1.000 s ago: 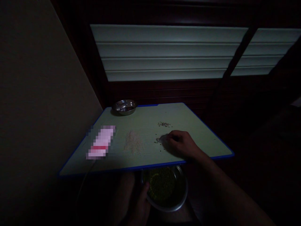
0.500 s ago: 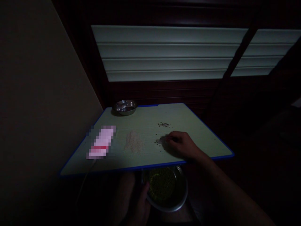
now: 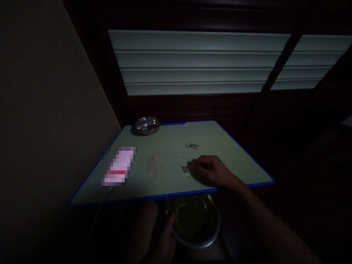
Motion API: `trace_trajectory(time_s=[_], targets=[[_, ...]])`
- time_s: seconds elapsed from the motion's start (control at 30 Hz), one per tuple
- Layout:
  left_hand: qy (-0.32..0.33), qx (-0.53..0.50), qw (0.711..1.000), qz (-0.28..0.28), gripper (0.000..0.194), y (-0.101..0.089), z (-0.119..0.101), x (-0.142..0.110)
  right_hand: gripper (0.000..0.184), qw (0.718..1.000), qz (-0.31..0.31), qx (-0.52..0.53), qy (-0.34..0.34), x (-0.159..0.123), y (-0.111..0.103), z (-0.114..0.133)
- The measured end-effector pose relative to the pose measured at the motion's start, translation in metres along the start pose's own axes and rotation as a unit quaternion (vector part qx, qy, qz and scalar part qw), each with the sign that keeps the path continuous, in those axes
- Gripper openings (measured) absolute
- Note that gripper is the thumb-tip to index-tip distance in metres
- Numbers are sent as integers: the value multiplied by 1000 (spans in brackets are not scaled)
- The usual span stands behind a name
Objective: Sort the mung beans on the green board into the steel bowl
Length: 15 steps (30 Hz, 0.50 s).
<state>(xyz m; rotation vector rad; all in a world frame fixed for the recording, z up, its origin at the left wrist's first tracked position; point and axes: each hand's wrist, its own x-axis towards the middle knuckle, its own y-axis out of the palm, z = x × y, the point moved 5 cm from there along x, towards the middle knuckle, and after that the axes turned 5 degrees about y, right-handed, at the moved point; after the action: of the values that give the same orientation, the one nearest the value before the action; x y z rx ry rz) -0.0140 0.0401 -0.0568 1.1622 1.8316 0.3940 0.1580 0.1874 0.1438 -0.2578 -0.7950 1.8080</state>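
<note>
My left hand (image 3: pixel 165 234) is closed on the rim of a metal bowl (image 3: pixel 199 244), which is below the table's near edge. Inside the bowl lie many small green beans (image 3: pixel 189 216). Over the table my right hand (image 3: pixel 213 170) is closed, its fingertips pinching a small see-through piece of plastic (image 3: pixel 189 168) whose exact kind I cannot make out. That piece is low over a few dark beans, partly hiding them. Farther back, a loose patch of dark beans (image 3: pixel 192 146) is scattered on the table. Left of my right hand spreads a heap of pale grains (image 3: pixel 156 165).
The pale table (image 3: pixel 132 192) has a blue edge. A shallow metal bowl (image 3: pixel 146 126) stands at its back left corner. On the left lies a blurred-out bright phone-like object (image 3: pixel 119 167) with a cable (image 3: pixel 97 216). Behind stands a dark wooden front with pale slatted panels (image 3: pixel 192 62).
The see-through piece in my right hand has shifted slightly and turned over the few near beans, covering more of them. My left hand and the bowl have stayed about the same.
</note>
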Motion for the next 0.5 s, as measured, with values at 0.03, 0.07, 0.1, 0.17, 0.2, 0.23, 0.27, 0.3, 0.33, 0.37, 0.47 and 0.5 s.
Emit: trace_trajectory(time_s=[0.03, 0.07, 0.1, 0.17, 0.2, 0.23, 0.27, 0.3, 0.33, 0.37, 0.47, 0.5], targets=[[-1, -1, 1000, 2, 64, 1, 0, 0, 16, 1000, 7, 7, -3, -1, 1, 1], [-2, -1, 1000, 4, 64, 1, 1, 0, 16, 1000, 12, 13, -4, -1, 1, 2], [-2, 1, 1000, 9, 64, 2, 1, 0, 16, 1000, 13, 15, -4, -1, 1, 2], [12, 6, 1000, 15, 62, 2, 1, 1, 17, 1000, 10, 12, 5, -1, 1, 2], [22, 7, 1000, 15, 62, 1, 0, 2, 17, 1000, 9, 8, 10, 0, 2, 1], [26, 8, 1000, 15, 63, 0, 1, 3, 17, 1000, 9, 2, 14, 0, 2, 1], [26, 10, 999, 19, 63, -1, 2, 3, 17, 1000, 8, -3, 19, 1, 3, 0], [21, 13, 999, 25, 61, -2, 3, 4, 17, 1000, 6, -7, 26, 2, 3, -1], [13, 15, 999, 32, 60, -2, 5, 4, 18, 999, 3, -10, 34, 2, 4, -2], [4, 18, 999, 40, 58, -3, 7, 5, 19, 999, -3, -14, 44, 3, 4, -3], [-9, 21, 999, 44, 53, -5, 9, 6, 19, 997, -23, -24, 66, 4, 3, -5], [-8, 20, 999, 42, 53, -5, 9, 7, 19, 997, -27, -30, 68, 5, 3, -5]])
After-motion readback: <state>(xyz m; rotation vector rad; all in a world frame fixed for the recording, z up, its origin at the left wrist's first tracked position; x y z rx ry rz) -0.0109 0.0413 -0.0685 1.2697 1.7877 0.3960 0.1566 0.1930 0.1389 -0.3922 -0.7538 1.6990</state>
